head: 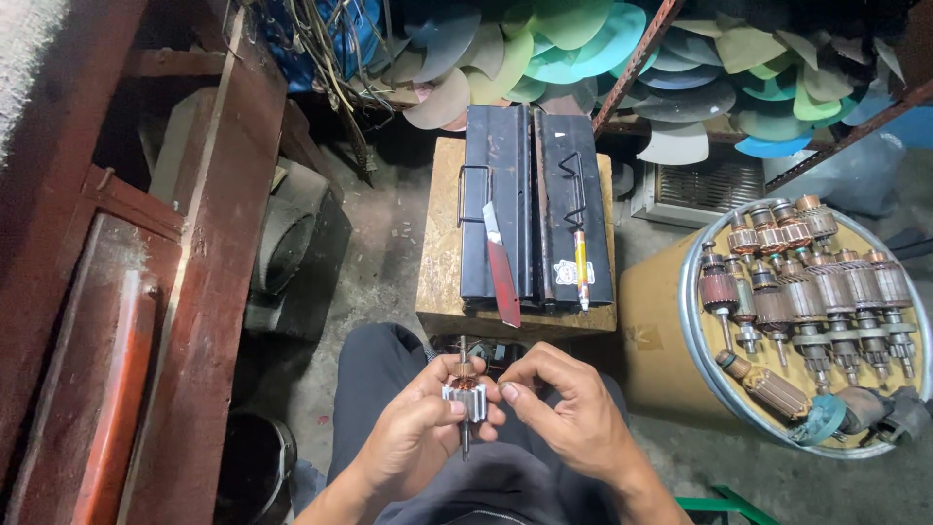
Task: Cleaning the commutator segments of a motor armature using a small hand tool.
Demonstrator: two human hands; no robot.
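Left hand (413, 433) clamped on a small armature (466, 399), shaft upright, over the lap; right hand (569, 408) just beside it, thumb and forefinger pinched together at the armature's top edge. Beyond, a wooden block (437, 243) carries a shut black toolbox (535, 209) with a pale sticker near its front corner, a red-handled knife (501, 267) and a yellow pen (581, 267) lying on it. Right: a cardboard drum (651, 331) topped with many armatures (807, 282).
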